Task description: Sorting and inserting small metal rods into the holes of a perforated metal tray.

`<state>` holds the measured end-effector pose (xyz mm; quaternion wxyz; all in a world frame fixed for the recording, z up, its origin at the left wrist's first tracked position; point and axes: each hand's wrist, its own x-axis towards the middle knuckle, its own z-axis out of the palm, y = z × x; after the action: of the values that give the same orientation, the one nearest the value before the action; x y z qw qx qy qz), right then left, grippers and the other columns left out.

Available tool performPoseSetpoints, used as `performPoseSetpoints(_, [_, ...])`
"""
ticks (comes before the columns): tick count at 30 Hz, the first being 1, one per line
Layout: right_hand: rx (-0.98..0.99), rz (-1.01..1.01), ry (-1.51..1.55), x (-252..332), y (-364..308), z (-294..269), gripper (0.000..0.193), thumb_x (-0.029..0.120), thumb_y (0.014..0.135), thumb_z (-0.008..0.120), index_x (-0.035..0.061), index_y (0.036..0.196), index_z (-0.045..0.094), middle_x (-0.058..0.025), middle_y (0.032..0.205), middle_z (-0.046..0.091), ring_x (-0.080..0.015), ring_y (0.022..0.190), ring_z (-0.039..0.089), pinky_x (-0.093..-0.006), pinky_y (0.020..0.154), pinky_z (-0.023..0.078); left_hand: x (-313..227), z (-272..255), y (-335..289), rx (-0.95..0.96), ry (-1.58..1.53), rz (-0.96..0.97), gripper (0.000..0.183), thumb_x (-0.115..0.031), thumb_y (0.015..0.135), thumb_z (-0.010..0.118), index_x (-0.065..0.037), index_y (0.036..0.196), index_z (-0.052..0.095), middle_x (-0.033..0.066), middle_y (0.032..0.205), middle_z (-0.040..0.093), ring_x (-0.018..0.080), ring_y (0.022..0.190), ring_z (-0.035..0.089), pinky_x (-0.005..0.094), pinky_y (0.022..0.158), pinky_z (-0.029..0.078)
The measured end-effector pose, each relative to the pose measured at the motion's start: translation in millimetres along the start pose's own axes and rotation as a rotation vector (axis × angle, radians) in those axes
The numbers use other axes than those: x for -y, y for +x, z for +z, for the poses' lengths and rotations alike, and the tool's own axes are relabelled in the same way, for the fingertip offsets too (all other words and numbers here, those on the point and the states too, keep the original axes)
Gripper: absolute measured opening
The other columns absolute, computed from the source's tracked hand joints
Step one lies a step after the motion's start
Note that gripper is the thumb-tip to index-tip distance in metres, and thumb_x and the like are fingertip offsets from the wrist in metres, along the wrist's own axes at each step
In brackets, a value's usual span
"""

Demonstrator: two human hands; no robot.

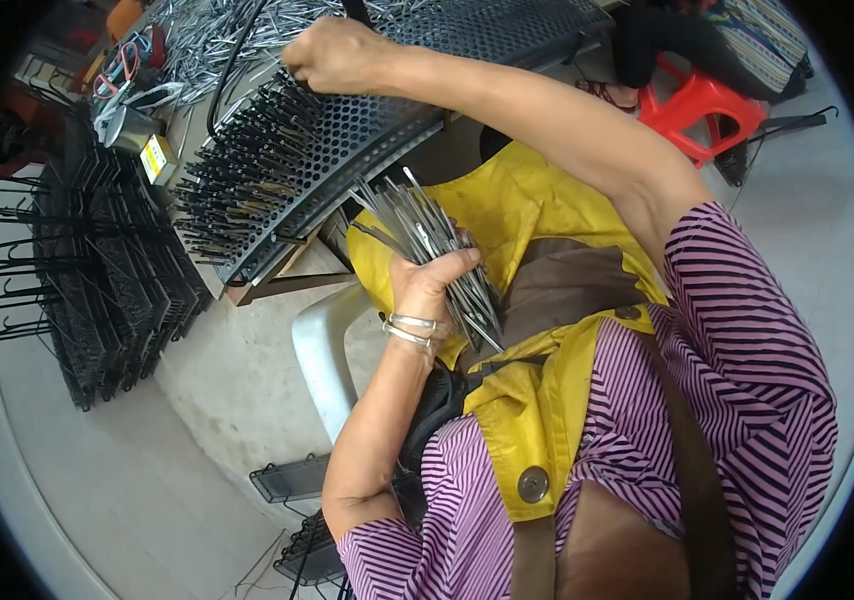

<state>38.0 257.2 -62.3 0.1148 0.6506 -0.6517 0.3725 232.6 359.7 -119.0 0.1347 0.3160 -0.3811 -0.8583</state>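
Note:
My left hand (429,285), with bangles at its wrist, is wrapped round a thick bundle of thin silvery metal rods (425,228) above my lap. Stretched out to the far side, my right hand (339,58) is closed over a black perforated metal rack (387,130). Its fingertips point down at the rack and whatever they pinch is hidden. Dense rows of dark upright rods (247,170) stand in the rack's holes, just left of and below that hand. The rack's holes to the right of the rows show bare.
A heap of loose metal rods (209,45) lies behind the rack. Scissors (119,70), a metal cup (130,128) and a yellow-white box (158,159) sit at its left. Stacked black racks with hooks (107,260) stand left. A red stool (702,110) and a seated person are at upper right.

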Motion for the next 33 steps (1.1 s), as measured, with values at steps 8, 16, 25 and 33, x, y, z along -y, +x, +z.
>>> performPoseSetpoints(8, [0.153,0.101,0.057,12,-44,-24,0.025,0.022,0.074,0.063,-0.0013,0.081,0.061,-0.0172,0.067,0.06,-0.0278,0.059,0.059,-0.034,0.058,0.047,0,2,-1,-0.014,-0.045,0.005,0.037,0.008,0.056,0.065,-0.002,0.09,0.051,0.0065,0.076,0.057,0.0181,0.063,0.057,0.0301,0.058,0.049])
performPoseSetpoints(16, [0.583,0.626,0.816,39,-100,-62,0.018,0.013,0.076,0.062,-0.0027,0.083,0.06,-0.0054,0.063,0.059,-0.0075,0.051,0.052,-0.0205,0.043,0.042,-2,2,-2,0.041,-0.083,0.012,0.036,0.009,0.057,0.064,0.0,0.09,0.051,0.0075,0.076,0.058,0.0182,0.063,0.057,0.0289,0.057,0.049])
performPoseSetpoints(25, [0.004,0.572,0.788,21,-83,-63,0.006,0.005,0.078,0.056,0.0,0.078,0.059,-0.0045,0.061,0.059,-0.0072,0.046,0.052,-0.0191,0.04,0.041,3,-6,1,0.105,-0.072,0.006,0.042,0.004,0.058,0.064,-0.001,0.095,0.047,0.0092,0.077,0.055,0.0238,0.066,0.057,0.0359,0.059,0.049])
performPoseSetpoints(33, [-0.484,0.222,0.389,-5,-30,-16,0.006,0.006,0.074,0.058,0.0003,0.073,0.06,-0.0102,0.062,0.061,-0.0158,0.052,0.06,-0.0255,0.048,0.047,3,-4,2,0.103,-0.118,-0.002,0.04,0.009,0.057,0.064,-0.001,0.093,0.049,0.0079,0.078,0.057,0.0185,0.066,0.058,0.03,0.059,0.049])
